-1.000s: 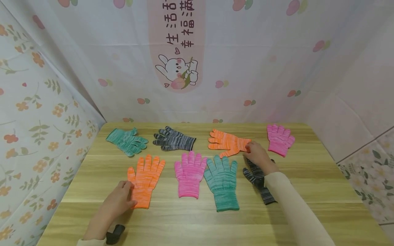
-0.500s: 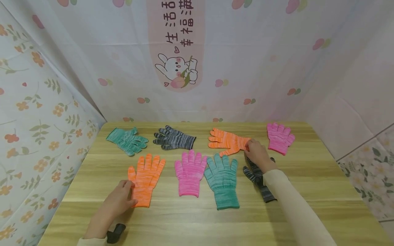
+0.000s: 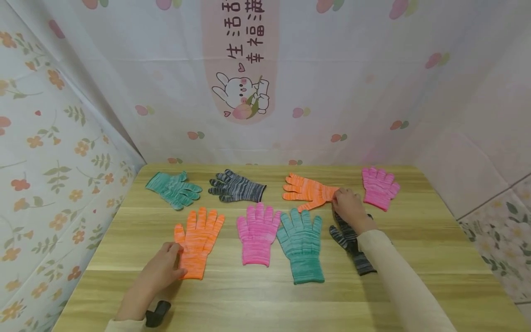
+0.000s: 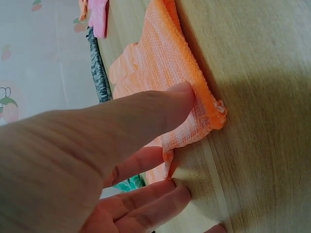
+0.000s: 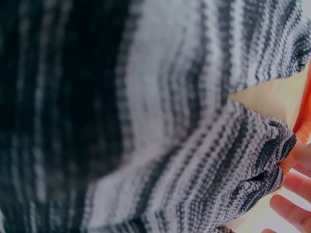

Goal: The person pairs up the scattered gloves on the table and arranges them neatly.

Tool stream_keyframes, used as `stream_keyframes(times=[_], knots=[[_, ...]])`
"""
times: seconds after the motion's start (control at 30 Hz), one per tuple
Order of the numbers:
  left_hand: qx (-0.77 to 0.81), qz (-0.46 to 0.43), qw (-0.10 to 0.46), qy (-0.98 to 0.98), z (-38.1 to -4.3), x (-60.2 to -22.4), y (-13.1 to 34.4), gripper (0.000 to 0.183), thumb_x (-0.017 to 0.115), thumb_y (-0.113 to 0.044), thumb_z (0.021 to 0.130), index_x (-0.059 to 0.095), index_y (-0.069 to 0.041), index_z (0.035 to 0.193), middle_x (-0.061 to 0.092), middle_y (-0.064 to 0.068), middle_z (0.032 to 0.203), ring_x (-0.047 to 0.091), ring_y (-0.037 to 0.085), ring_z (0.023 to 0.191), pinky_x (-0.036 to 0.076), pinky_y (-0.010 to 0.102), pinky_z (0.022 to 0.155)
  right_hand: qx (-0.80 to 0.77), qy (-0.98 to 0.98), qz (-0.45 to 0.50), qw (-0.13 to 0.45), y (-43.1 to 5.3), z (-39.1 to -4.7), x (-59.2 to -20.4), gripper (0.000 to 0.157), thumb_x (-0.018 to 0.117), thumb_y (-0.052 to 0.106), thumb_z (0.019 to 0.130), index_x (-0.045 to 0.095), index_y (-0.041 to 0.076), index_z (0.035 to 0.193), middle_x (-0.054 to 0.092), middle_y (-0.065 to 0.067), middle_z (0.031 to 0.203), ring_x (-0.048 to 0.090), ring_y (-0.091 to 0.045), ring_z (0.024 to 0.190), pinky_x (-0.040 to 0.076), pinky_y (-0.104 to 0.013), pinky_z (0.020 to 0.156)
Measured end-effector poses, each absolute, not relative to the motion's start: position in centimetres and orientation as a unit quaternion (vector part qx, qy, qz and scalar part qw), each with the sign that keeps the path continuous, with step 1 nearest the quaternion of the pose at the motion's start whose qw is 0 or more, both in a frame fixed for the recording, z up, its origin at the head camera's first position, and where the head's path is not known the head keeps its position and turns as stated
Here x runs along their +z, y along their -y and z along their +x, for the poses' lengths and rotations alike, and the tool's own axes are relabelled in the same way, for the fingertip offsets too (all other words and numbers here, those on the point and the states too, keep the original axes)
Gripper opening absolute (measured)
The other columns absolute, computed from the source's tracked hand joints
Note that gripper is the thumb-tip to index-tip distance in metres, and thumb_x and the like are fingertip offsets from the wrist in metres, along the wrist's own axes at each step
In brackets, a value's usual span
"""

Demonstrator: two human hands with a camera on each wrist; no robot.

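On the left of the head view, my left hand [image 3: 162, 266] holds the side edge of the near orange knit glove [image 3: 199, 244], close to its cuff. In the left wrist view the thumb [image 4: 165, 108] lies over the cuff, with a finger under the glove's edge. My right hand [image 3: 351, 208] pinches the cuff of the far orange glove [image 3: 310, 192], whose fingers point left. Under the right wrist lies a black-and-grey glove [image 3: 343, 236], partly hidden by the sleeve; its striped knit fills most of the right wrist view.
Between the hands lie a pink glove [image 3: 257, 237] and a green glove [image 3: 303, 249], their edges meeting. Along the back are another green glove [image 3: 174, 190], a grey glove [image 3: 238, 186] and a pink glove [image 3: 379, 188]. A printed curtain [image 3: 166, 83] stands behind the wooden table [image 3: 232, 304].
The camera view shifts slightly. Both hands stay at the two orange gloves, and no glove visibly moves on the table.
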State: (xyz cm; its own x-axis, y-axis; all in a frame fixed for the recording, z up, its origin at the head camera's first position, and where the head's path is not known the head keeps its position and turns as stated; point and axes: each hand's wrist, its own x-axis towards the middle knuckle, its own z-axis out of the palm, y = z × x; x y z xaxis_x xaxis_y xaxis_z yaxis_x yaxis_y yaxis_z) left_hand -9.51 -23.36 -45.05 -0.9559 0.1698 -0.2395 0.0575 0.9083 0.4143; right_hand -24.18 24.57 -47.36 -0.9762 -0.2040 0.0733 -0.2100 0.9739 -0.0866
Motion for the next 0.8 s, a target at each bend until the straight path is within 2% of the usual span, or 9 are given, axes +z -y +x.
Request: stream_keyframes(times=[0.3,0.53,0.7,0.8], knots=[[0.206,0.052,0.138,-0.968,-9.5,-45.0,23.3,0.046,0.077,-0.015,0.074,0.053,0.003,0.109,0.048,0.026,0.117,0.057,0.030,0.095,0.050,0.046,0.081,0.054,0.995,0.081,0.019,-24.8,-24.6,-47.1,0.018,0.050,0.019,0.094,0.061,0.004,0.092,0.062,-0.016,0.093,0.054,-0.039,0.093,0.039,-0.056,0.078],[0.205,0.062,0.132,-0.968,-9.5,-45.0,23.3,0.046,0.077,-0.015,0.074,0.052,0.003,0.109,0.048,0.027,0.117,0.057,0.033,0.098,0.050,0.047,0.082,0.089,0.992,0.072,0.047,-24.3,-24.9,-46.0,0.024,0.041,0.022,0.096,0.052,0.005,0.084,0.059,-0.015,0.082,0.056,-0.037,0.087,0.038,-0.057,0.083],[0.205,0.061,0.130,-0.968,-9.4,-45.0,23.4,0.046,0.077,-0.015,0.074,0.053,0.003,0.109,0.047,0.028,0.118,0.057,0.034,0.099,0.050,0.047,0.082,0.122,0.985,0.084,0.086,-23.1,-25.0,-44.7,0.030,0.039,0.026,0.098,0.055,0.001,0.094,0.061,-0.016,0.084,0.058,-0.035,0.085,0.040,-0.055,0.087],[0.203,0.061,0.131,-0.968,-9.4,-45.0,23.3,0.047,0.077,-0.015,0.074,0.052,0.004,0.109,0.047,0.028,0.117,0.057,0.034,0.099,0.049,0.048,0.083,0.145,0.979,0.088,0.110,-22.1,-24.9,-43.7,0.034,0.038,0.030,0.100,0.054,-0.001,0.099,0.059,-0.016,0.082,0.057,-0.032,0.078,0.043,-0.051,0.078]])
